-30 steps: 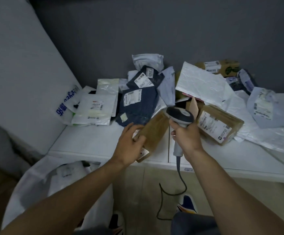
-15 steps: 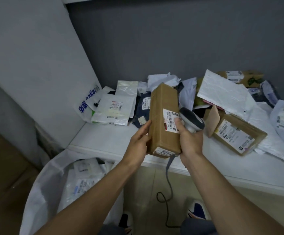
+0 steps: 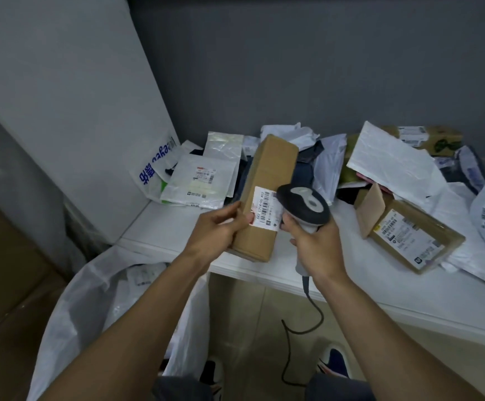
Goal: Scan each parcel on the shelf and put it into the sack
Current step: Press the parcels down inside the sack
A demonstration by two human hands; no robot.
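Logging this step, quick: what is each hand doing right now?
Left hand: grips the long cardboard box near its label.
Right hand: grips the barcode scanner, its head beside that label.

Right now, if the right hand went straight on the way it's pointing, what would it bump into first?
Probably the long brown box, at its white label. The right hand aims the scanner there, and the left hand holds the box just in front, though depth is hard to judge.
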